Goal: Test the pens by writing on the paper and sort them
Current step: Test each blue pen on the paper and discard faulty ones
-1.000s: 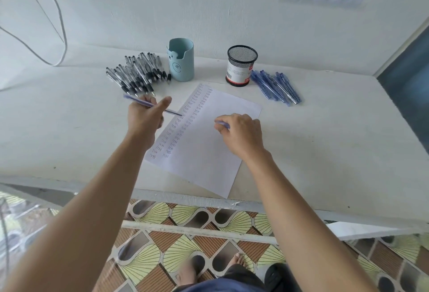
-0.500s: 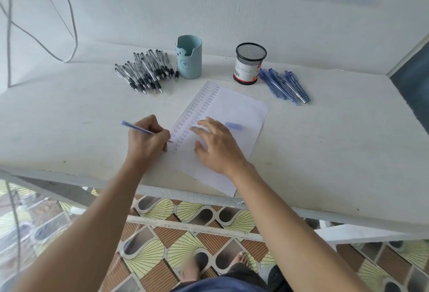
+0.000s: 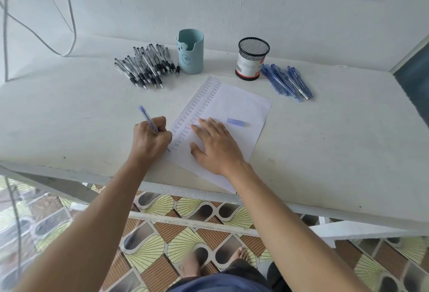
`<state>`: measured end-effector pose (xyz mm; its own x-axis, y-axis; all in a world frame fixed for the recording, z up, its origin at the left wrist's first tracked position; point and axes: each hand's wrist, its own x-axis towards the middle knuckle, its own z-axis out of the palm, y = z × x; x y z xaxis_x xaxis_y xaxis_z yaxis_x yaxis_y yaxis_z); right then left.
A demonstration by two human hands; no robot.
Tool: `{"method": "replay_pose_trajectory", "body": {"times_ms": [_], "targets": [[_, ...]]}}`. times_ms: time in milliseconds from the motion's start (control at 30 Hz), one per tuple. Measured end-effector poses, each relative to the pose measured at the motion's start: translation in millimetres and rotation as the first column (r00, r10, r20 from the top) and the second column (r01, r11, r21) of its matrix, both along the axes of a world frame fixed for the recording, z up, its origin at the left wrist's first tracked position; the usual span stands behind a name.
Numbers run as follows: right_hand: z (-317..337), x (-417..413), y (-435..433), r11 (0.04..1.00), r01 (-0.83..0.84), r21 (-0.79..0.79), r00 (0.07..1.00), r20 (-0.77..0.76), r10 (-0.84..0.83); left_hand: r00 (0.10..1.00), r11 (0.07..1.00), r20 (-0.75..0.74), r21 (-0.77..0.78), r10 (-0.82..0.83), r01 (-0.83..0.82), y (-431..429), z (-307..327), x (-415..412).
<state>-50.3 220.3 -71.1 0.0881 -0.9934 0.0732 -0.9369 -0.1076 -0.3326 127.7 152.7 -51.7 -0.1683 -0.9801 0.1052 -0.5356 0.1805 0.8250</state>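
A slim blue pen [image 3: 147, 117] is gripped in the curled left hand [image 3: 151, 140], barrel slanted up-left, tip set on the left edge of the smooth white paper [image 3: 243, 106]. The paper is pressed by the flat, straight-fingered right hand [image 3: 217, 146], near a blue cap [image 3: 235, 121].

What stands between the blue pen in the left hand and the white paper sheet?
Nothing visible. The left hand holds the blue pen with its tip at the white paper sheet's left edge; the right hand presses flat beside it.

Home, by patterned floor tiles [image 3: 181, 233]
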Motion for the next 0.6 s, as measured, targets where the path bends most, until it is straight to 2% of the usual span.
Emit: {"method": "replay_pose_trajectory", "body": {"times_ms": [600], "targets": [[1.9, 1.1, 1.2, 1.0, 0.015, 0.01, 0.999, 0.031, -0.016, 0.999, 1.0, -0.021, -0.006, -0.024, 0.024, 4.0, 0.6, -2.5]]}}
